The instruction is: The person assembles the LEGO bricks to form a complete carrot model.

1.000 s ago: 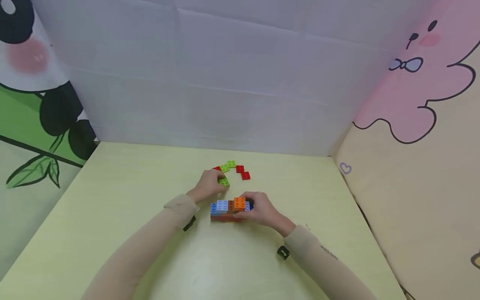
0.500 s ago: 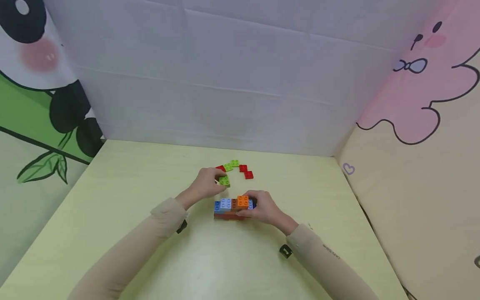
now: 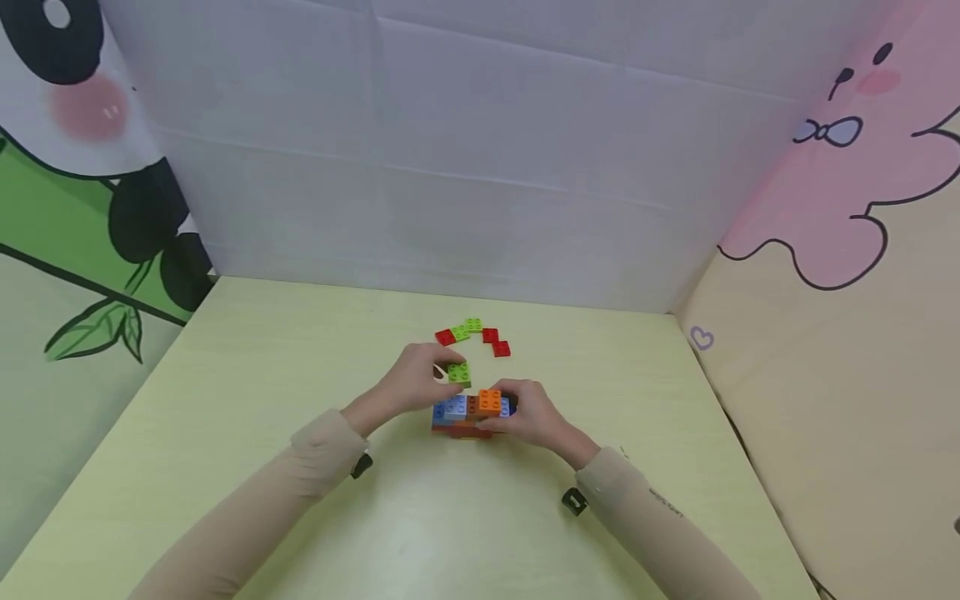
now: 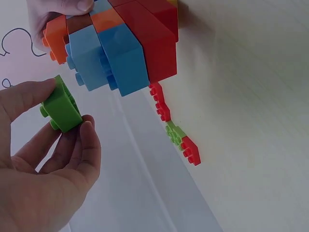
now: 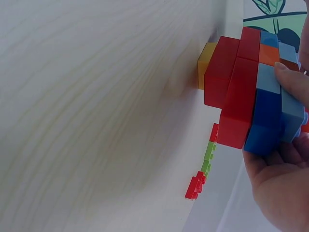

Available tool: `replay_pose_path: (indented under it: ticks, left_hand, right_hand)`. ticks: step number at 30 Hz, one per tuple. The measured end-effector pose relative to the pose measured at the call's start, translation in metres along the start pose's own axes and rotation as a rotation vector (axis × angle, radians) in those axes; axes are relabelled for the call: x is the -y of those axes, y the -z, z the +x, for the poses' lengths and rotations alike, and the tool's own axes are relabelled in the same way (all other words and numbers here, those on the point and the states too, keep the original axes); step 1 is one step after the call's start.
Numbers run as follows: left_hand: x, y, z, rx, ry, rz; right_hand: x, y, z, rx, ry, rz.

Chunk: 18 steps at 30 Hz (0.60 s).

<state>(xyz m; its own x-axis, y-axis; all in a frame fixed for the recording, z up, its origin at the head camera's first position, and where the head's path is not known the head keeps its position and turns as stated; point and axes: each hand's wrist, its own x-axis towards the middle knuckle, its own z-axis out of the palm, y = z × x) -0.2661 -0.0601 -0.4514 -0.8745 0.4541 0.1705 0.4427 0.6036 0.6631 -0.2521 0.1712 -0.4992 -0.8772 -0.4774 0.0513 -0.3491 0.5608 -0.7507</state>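
Note:
Between thumb and fingertips my left hand (image 3: pixel 408 379) pinches a green toy brick (image 4: pixel 63 106), studs facing away from the palm's underside and its hollow side showing in the left wrist view. Just below it in the head view stands a brick stack (image 3: pixel 456 408) of red, blue, light blue, brown and orange bricks. A yellow brick (image 5: pixel 206 65) shows at its base in the right wrist view. My right hand (image 3: pixel 534 417) grips the right end of this stack, thumb on the near side. The green brick is apart from the stack.
Behind the stack lie loose bricks on the table (image 3: pixel 285 350): a red brick (image 3: pixel 446 337) at the left, green bricks (image 3: pixel 473 324) beside it, and red bricks (image 3: pixel 501 348) at the right. A pale sheet (image 3: pixel 450 167) hangs along the table's back edge.
My left hand has lifted the green brick off the table and brought it nearer the stack. My right hand keeps its grip on the stack. The head view has shifted slightly.

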Motion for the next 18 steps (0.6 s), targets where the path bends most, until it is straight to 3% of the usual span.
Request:
replay_pose_path:
  ticks: [7,18]
  left_hand:
    - [-0.001,-0.005,-0.004,0.048,-0.094,-0.017]
    - [-0.001,-0.012,-0.010,0.104,-0.101,-0.033]
  right_hand:
    - [-0.003,0.001,-0.001,-0.008,0.028,-0.001]
    - [0.000,0.000,-0.001,-0.009,0.014,0.006]
